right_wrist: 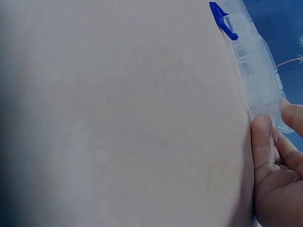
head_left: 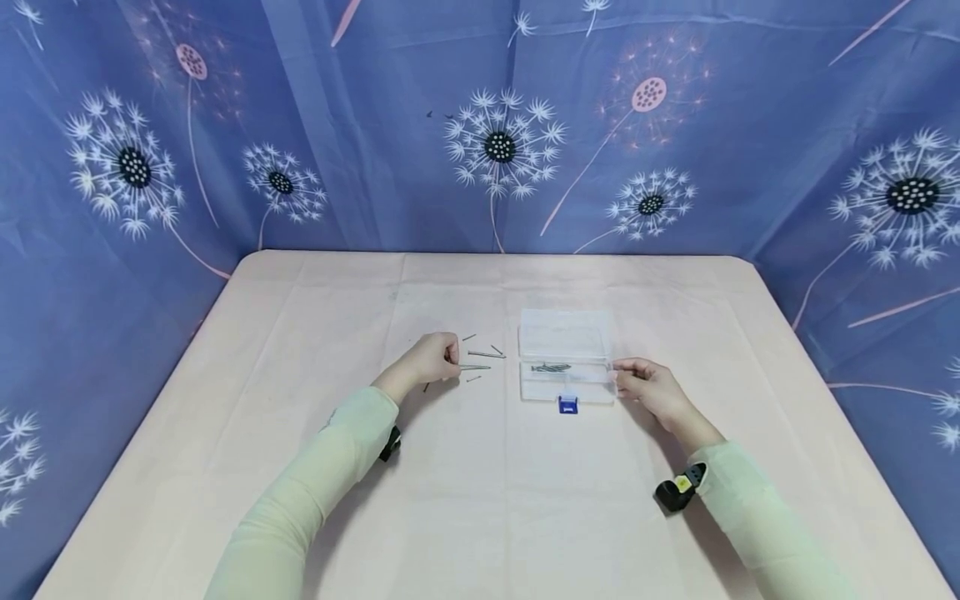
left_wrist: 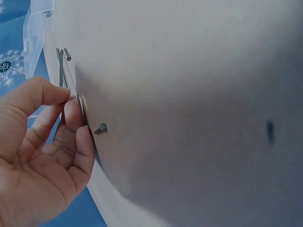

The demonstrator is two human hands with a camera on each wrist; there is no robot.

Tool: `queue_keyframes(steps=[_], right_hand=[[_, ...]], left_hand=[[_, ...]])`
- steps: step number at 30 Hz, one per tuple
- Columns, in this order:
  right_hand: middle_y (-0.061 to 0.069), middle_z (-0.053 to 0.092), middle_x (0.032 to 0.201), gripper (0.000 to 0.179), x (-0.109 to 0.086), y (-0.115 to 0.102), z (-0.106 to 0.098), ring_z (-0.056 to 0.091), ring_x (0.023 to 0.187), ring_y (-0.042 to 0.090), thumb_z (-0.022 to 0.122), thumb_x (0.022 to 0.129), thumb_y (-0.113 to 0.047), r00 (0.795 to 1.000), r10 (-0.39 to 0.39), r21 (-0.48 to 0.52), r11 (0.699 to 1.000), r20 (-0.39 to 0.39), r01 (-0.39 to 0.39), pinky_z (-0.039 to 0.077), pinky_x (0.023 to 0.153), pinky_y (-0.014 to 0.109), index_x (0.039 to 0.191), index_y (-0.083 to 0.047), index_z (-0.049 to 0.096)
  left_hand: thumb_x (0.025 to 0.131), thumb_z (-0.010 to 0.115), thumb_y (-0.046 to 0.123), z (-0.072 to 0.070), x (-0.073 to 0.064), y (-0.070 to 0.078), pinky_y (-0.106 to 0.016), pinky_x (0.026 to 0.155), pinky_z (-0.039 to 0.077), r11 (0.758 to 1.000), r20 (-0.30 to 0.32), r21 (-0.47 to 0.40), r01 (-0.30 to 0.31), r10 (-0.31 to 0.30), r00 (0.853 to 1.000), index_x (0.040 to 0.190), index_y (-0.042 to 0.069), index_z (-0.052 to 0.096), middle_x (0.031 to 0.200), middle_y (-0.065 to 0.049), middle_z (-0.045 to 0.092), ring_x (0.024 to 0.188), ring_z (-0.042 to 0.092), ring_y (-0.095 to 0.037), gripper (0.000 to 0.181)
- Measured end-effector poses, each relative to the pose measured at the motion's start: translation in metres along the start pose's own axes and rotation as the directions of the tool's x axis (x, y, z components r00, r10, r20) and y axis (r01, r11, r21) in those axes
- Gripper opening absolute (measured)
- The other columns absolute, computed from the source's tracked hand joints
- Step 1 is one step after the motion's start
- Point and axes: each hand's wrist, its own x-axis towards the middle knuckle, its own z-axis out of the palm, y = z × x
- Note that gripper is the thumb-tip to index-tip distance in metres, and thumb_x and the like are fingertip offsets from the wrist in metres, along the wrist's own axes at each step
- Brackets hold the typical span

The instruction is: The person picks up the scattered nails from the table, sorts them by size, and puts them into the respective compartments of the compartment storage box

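My left hand (head_left: 435,358) pinches a long metal nail (head_left: 477,367) between thumb and fingertips, low over the table. Around it lie several loose nails, among them a longer one (head_left: 487,355) and a short one (head_left: 473,379). In the left wrist view, another nail (left_wrist: 101,128) lies beside the curled fingers. A clear plastic box (right_wrist: 258,80) stands with its lid (head_left: 566,333) folded back and its blue latch (head_left: 568,406) toward me. Several nails (head_left: 551,367) are gathered in its back compartment. At the box's right end, my right hand (head_left: 656,392) grips the side wall between thumb and fingers.
A pale pink cloth (head_left: 465,500) covers the table. Blue curtains with dandelion prints (head_left: 375,125) hang along the back and both sides. Black wrist cameras (head_left: 678,492) are strapped at both sleeves.
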Motion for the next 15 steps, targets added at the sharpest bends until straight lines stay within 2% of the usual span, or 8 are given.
queue_keyframes(steps=[4,9,11,15], right_hand=[[-0.014,0.062,0.090,0.045,-0.0006,-0.0003,0.0002,0.062,0.071,-0.003,0.053,0.095,-0.011,1.000,-0.001,-0.002,1.000,-0.006,0.001,0.051,0.069,0.014,0.129,0.016,0.043],[-0.014,0.061,0.087,0.045,-0.0005,0.0001,0.0001,0.061,0.070,-0.003,0.054,0.095,-0.011,1.000,0.007,0.000,1.000,-0.007,-0.007,0.052,0.068,0.014,0.129,0.017,0.043],[-0.014,0.060,0.085,0.046,-0.0006,-0.0001,0.0000,0.060,0.070,-0.003,0.055,0.094,-0.011,1.000,0.014,-0.003,1.000,-0.008,-0.014,0.052,0.068,0.014,0.129,0.017,0.043],[-0.011,0.060,0.086,0.045,-0.0006,-0.0011,0.0001,0.059,0.070,-0.002,0.055,0.094,-0.011,1.000,0.020,-0.010,1.000,-0.010,-0.020,0.052,0.067,0.015,0.128,0.016,0.044]], left_hand=[[0.076,0.065,-0.005,0.0006,-0.0003,0.0007,-0.019,0.058,0.043,0.999,-0.003,-0.043,-0.014,0.014,1.000,0.076,0.003,0.053,0.071,-0.002,0.057,0.056,0.051,-0.009,0.015],[0.080,0.065,-0.004,0.0008,-0.0006,0.0041,-0.019,0.057,0.048,0.993,0.005,-0.119,-0.005,0.006,1.000,0.087,-0.001,0.057,0.074,-0.002,0.057,0.058,0.055,-0.011,0.011],[0.080,0.064,-0.003,0.0008,-0.0002,0.0052,-0.020,0.057,0.048,0.993,0.005,-0.122,0.004,-0.004,1.000,0.090,-0.002,0.060,0.073,-0.001,0.058,0.058,0.055,-0.011,0.011],[0.081,0.064,-0.001,0.0013,0.0000,0.0059,-0.018,0.060,0.044,0.998,-0.012,-0.065,0.017,-0.018,1.000,0.089,-0.001,0.066,0.070,0.000,0.060,0.059,0.052,-0.009,0.008]])
